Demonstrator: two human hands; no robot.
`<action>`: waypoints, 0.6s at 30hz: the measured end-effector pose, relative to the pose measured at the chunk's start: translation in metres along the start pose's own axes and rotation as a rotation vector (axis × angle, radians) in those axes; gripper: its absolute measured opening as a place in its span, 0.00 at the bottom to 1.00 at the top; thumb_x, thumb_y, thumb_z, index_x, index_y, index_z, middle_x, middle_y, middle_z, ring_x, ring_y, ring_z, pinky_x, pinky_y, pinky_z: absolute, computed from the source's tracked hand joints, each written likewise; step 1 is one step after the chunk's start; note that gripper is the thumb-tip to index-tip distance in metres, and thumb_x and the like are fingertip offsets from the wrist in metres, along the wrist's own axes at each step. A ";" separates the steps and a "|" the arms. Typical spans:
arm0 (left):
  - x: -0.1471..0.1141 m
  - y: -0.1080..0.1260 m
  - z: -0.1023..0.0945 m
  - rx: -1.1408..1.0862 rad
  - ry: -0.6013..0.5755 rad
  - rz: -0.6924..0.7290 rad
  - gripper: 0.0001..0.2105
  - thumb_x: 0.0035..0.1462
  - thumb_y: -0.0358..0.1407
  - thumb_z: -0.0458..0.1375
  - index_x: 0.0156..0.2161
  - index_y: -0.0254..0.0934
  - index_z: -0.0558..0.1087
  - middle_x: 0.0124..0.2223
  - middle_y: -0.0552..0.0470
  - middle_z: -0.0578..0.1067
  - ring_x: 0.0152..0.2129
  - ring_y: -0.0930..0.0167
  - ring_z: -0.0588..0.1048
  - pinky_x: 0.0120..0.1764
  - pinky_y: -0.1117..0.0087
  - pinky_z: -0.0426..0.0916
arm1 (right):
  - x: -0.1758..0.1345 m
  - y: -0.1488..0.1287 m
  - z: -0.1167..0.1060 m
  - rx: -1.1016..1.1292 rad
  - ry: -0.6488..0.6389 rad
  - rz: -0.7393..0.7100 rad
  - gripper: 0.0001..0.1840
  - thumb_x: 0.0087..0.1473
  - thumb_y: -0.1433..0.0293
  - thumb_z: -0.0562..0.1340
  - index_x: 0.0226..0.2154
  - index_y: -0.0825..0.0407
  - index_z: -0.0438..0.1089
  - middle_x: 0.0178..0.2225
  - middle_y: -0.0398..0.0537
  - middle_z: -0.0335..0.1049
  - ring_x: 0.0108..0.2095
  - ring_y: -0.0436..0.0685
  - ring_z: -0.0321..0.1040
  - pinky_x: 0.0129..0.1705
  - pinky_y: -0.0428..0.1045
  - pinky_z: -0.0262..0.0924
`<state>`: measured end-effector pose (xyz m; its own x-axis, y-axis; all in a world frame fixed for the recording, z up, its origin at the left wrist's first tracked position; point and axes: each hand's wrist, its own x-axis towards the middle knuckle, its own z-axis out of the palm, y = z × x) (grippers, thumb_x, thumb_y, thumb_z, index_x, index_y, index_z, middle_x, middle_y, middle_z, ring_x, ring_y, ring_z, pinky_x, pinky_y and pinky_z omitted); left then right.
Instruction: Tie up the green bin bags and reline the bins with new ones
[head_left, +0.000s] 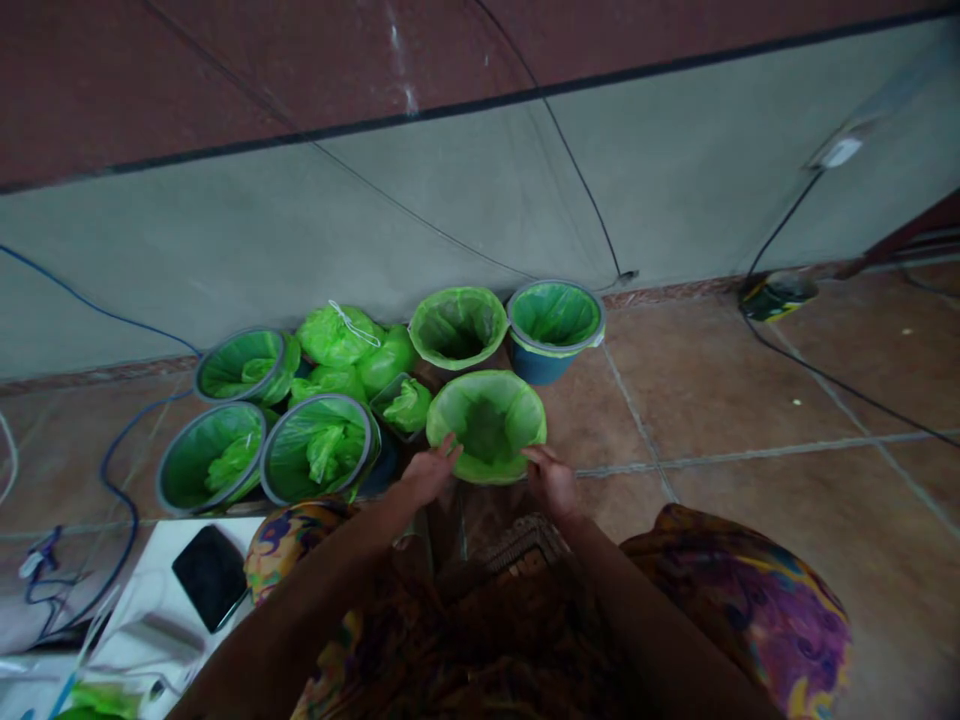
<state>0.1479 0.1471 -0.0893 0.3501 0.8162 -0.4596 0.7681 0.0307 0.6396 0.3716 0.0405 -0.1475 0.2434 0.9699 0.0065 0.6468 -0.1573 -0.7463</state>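
In front of me stands a bin lined with a light green bin liner [486, 425], its mouth facing up and the liner folded over the rim. My left hand [431, 472] is closed on the liner at the near left edge. At the near right edge my right hand [553, 482] pinches the liner, thumb on top. Just behind is another lined bin [459, 328], and to its right a blue bin [556, 330] with a grey rim and green liner. A small dark container [403, 405] with a crumpled green bag sits left of my hands.
Several grey-rimmed lined bins [319, 450] and tied green bags [337, 335] crowd the left side. A phone [211, 577] lies on a white surface [161, 560] at lower left. Cables cross the wall and tiled floor; a dark pot [778, 296] stands by the wall at right.
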 end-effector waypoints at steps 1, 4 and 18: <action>-0.003 0.001 0.003 0.086 -0.036 0.061 0.20 0.51 0.26 0.59 0.51 0.38 0.71 0.59 0.42 0.68 0.58 0.58 0.65 0.58 0.63 0.61 | 0.006 0.002 -0.005 -0.026 -0.014 0.000 0.18 0.56 0.76 0.52 0.43 0.49 0.74 0.46 0.50 0.74 0.47 0.57 0.70 0.54 0.52 0.61; -0.007 0.006 0.024 0.350 -0.134 0.231 0.20 0.55 0.27 0.54 0.54 0.37 0.69 0.60 0.42 0.66 0.55 0.59 0.68 0.57 0.62 0.61 | 0.020 0.006 -0.014 -0.096 -0.194 -0.095 0.16 0.55 0.77 0.55 0.38 0.49 0.76 0.40 0.51 0.76 0.43 0.57 0.70 0.51 0.51 0.61; 0.013 -0.017 0.063 0.160 -0.163 0.108 0.03 0.50 0.29 0.60 0.28 0.37 0.72 0.38 0.44 0.76 0.44 0.55 0.73 0.55 0.54 0.60 | 0.016 0.017 0.014 -0.266 -0.441 -0.182 0.11 0.53 0.78 0.57 0.37 0.53 0.74 0.40 0.55 0.73 0.42 0.58 0.68 0.46 0.50 0.62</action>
<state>0.1726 0.1209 -0.1446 0.5066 0.7057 -0.4953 0.7920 -0.1539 0.5908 0.3762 0.0560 -0.1697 -0.1789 0.9628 -0.2024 0.8248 0.0346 -0.5644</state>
